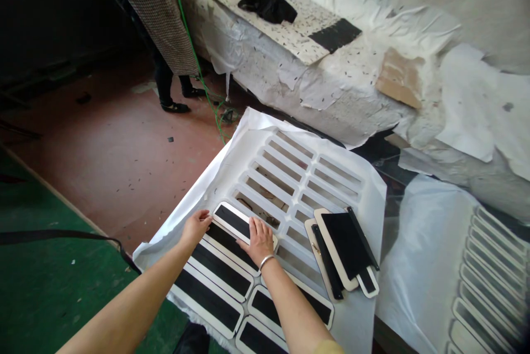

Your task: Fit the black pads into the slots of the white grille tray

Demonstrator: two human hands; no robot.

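Note:
A white slotted board point(296, 194) lies tilted across the lower middle. Black strips with pale rounded borders cover its near part. The farthest strip point(232, 221) lies between my hands. At its left end is my left hand point(197, 227), thumb and fingers close together near the strip's corner; whether they grip it is unclear. My right hand point(260, 239), with a bracelet at the wrist, rests on the strip's right part, its fingers spread flat. Black pieces with pale edges point(345, 243) are stacked at the board's right side.
A person in a checked apron point(159, 11) stands at the upper left beside a green cord point(186, 28). Behind the board runs a paper-covered ledge point(331, 89) with black cloth point(269, 5) and cardboard point(399, 78). Another sheet of bordered strips point(488, 265) lies right.

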